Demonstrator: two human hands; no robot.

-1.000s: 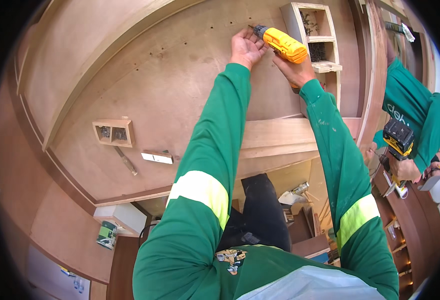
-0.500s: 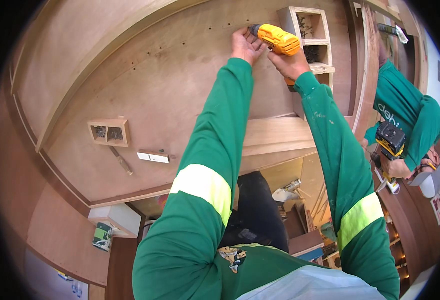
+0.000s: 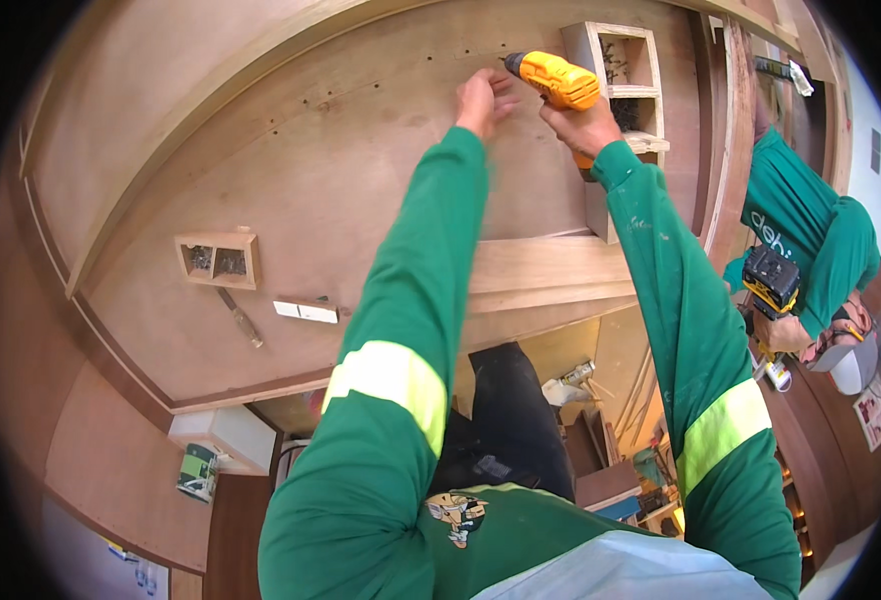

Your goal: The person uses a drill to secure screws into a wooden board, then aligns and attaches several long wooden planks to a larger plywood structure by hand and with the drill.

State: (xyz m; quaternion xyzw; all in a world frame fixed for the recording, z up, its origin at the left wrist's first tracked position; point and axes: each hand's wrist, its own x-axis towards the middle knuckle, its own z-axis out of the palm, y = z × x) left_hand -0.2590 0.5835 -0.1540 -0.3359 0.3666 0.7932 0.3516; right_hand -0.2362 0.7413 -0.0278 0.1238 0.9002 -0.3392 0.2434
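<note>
My right hand (image 3: 581,128) is wrapped round the grip of a yellow cordless drill (image 3: 561,80), whose dark chuck points left toward the wooden panel (image 3: 361,180). Just left of the chuck is my left hand (image 3: 481,102), apart from the drill. Its fingers are loosely spread and a little blurred, and nothing shows in them. Small dark holes or screw heads run in a rough line across the panel near both hands. Close to the right of the drill stands a wooden compartment box (image 3: 644,90) with dark screws or nails inside.
A smaller two-part box of fasteners (image 3: 218,261), a wooden-handled chisel (image 3: 242,320) and a white block (image 3: 306,312) lie on the panel's left. A raised curved wooden edge (image 3: 161,165) borders it. At right, a co-worker in green (image 3: 811,220) holds another power tool (image 3: 772,280).
My left hand has drawn back from the drill's chuck, moving left and slightly down. The drill stays in my right hand, nearly in place.
</note>
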